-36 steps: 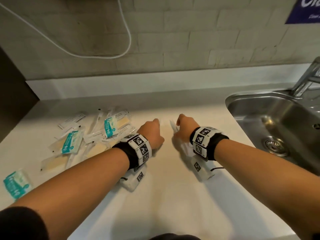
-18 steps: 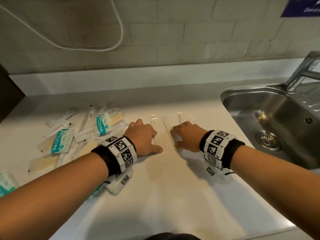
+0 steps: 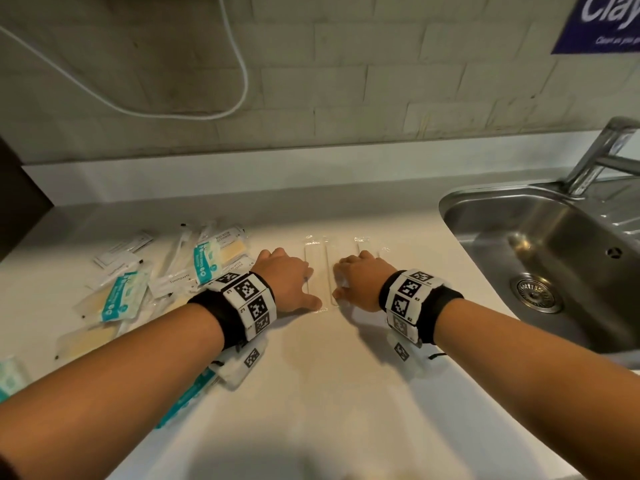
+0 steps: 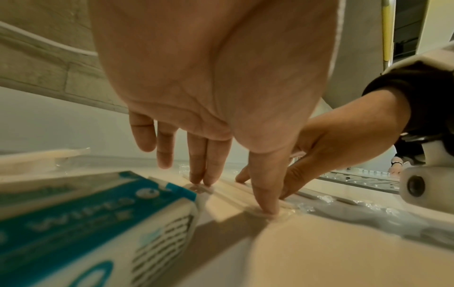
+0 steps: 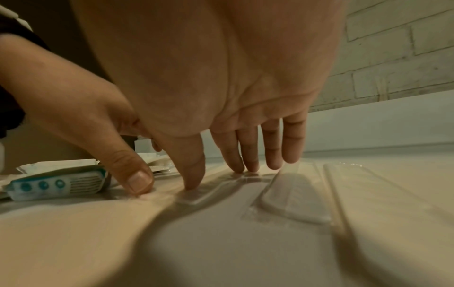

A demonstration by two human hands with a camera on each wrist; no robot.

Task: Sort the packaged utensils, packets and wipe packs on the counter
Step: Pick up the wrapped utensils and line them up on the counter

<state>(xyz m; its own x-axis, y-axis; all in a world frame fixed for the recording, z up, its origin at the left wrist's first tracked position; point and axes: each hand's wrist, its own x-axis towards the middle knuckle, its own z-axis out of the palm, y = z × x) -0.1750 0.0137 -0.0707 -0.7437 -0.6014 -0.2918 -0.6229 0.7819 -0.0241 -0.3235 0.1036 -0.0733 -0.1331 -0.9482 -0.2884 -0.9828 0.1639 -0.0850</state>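
Both hands have dropped flat onto the counter [image 3: 346, 393], left hand [image 3: 289, 282] and right hand [image 3: 360, 284] with straight fingertips [image 4: 266, 205] pressing clear-wrapped utensils [image 3: 317, 268] between wipe packs [image 3: 119, 296] and sink [image 3: 485, 202]; best squared gently, edges aligned.

Clear-wrapped utensils [image 3: 317, 271] lie flat, side by side, mid-counter; teal wipe packs [image 3: 206, 263] clutter the left.

Dim, warm-tinted light. Soft shadows under both forearms on the counter [image 3: 311, 393]. Wrist views blurred near lens; edges warped.
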